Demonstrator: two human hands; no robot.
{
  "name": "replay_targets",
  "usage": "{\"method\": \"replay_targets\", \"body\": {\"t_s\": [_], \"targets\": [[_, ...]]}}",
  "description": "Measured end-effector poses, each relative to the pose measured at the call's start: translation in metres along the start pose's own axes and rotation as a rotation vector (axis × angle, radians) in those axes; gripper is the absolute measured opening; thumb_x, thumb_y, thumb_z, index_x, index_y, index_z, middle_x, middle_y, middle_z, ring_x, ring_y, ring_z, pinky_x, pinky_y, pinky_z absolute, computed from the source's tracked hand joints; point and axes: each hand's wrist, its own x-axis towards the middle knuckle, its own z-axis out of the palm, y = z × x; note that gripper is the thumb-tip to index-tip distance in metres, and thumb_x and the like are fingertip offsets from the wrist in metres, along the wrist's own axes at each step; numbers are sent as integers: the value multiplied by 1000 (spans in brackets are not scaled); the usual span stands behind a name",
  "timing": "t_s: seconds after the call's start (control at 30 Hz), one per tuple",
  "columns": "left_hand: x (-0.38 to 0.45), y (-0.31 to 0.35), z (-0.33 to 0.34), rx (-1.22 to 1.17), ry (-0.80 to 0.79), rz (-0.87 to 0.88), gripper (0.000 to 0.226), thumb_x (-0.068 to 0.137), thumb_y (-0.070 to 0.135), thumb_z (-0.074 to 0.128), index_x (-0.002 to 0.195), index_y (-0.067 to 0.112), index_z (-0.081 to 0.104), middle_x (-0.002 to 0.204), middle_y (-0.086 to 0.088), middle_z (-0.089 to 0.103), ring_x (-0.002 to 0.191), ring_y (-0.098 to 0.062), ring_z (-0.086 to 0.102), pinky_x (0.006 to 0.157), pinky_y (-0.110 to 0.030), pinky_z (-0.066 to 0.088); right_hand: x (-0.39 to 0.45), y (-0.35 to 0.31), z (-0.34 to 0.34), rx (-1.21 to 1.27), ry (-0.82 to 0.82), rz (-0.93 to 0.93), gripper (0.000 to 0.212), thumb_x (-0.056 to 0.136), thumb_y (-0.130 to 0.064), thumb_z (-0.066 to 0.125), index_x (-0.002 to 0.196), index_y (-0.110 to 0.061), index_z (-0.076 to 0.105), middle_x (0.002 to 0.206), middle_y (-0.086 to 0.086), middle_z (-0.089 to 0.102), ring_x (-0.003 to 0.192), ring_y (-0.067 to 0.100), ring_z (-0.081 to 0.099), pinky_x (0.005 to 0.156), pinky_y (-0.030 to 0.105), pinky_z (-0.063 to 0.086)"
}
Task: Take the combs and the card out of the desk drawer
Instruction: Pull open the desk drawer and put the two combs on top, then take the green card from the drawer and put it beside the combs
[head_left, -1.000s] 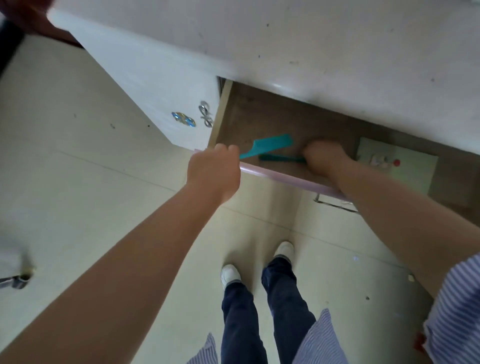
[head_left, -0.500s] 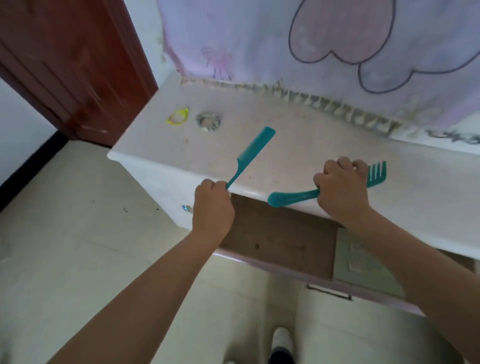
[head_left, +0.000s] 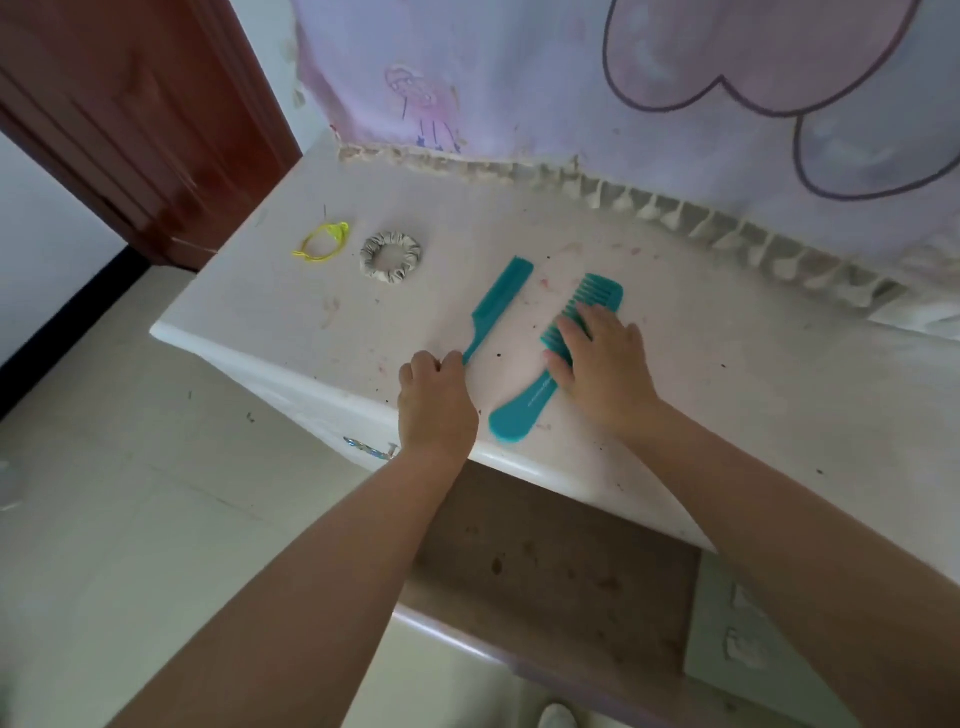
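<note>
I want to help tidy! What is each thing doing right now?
Thin comb: flat on desktop, left hand at its handle tip.
Wide comb: flat on desktop, right hand resting on it.
Drawer: open.
Card: inside drawer.

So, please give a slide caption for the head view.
Both hands lay two teal combs on the desk top; the card remains in the open drawer.

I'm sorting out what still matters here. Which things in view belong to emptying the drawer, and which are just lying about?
Part of the job:
narrow teal comb, on the desk under the left hand
wide-tooth teal comb, under the right hand
pale card, not yet out of the open drawer

Just lying about:
yellow hair tie
patterned scrunchie
</note>
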Motion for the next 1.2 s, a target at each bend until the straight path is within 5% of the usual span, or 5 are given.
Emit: {"method": "replay_targets", "body": {"t_s": [0.5,0.7,0.87,0.97,1.2], "targets": [[16,-2,16,132,223,42,40,96,22,45,133,5,46,123,-19,55,113,-35,46,95,-46,35,13,16,5,277,212,66,48,97,-20,43,140,-2,30,156,16,13,145,29,10,116,38,15],[-42,4,23,-63,422,634,36,80,20,43,107,3,59,98,-31,66,97,-33,50,83,-38,31,-107,19,13,282,282,53,37,86,-11,53,114,12,58,129,35,51,117,45,54,100,49,45],[-140,43,69,-187,-186,971,29,83,15,47,97,1,68,92,-21,70,87,-33,62,75,-38,46,-230,55,28,275,257,109,34,80,-11,45,85,11,70,96,31,71,93,43,67,87,39,45],[-163,70,92,85,-643,762,27,94,16,46,115,1,54,116,-22,59,109,-36,54,88,-42,47,-268,87,32,327,141,407,14,79,5,59,85,13,69,96,35,69,89,46,67,81,36,44],[-168,118,133,112,-901,424,31,96,13,43,124,0,51,131,-20,55,117,-33,54,93,-35,48,-268,155,48,418,-496,1103,37,96,-21,46,122,4,49,127,25,54,114,36,52,93,37,45]]}}
